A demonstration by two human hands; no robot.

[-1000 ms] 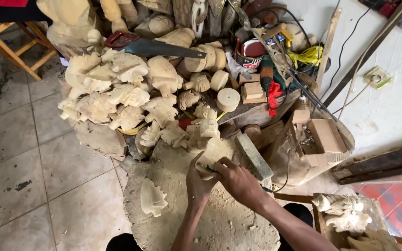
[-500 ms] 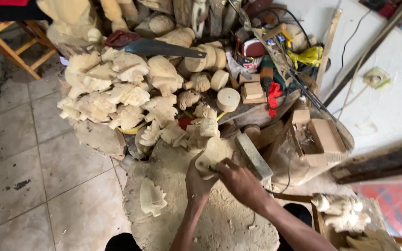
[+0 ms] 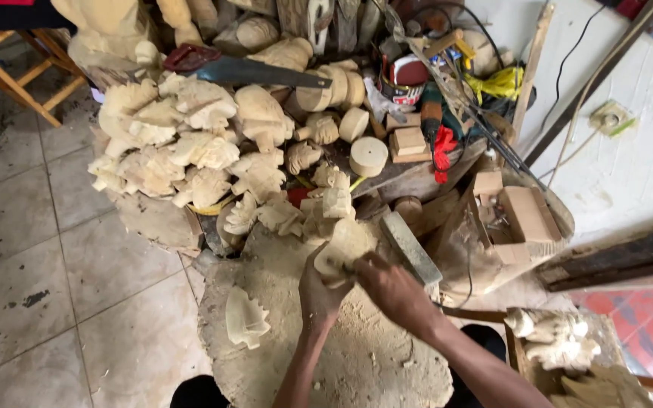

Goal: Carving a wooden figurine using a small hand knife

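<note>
My left hand [image 3: 317, 293] grips a pale, rounded piece of carved wood [image 3: 344, 245] from below, holding it over a sawdust-covered work block [image 3: 289, 332]. My right hand [image 3: 388, 285] is closed against the piece's right side; a thin tool seems to sit in its fingers, but it is too small to tell. Another pale carving [image 3: 245, 319] lies on the block, left of my hands.
A heap of several unfinished pale carvings [image 3: 190, 151] fills the area behind the block. A handsaw [image 3: 243, 69], round wood offcuts [image 3: 368, 155], a tin can [image 3: 404, 75] and small blocks [image 3: 527, 211] lie further back. A grey sharpening stone [image 3: 411, 248] sits right of my hands. Tiled floor [image 3: 47, 272] lies left.
My hands and the carving have stayed in nearly the same spot; my right hand has shifted only slightly against the wood.
</note>
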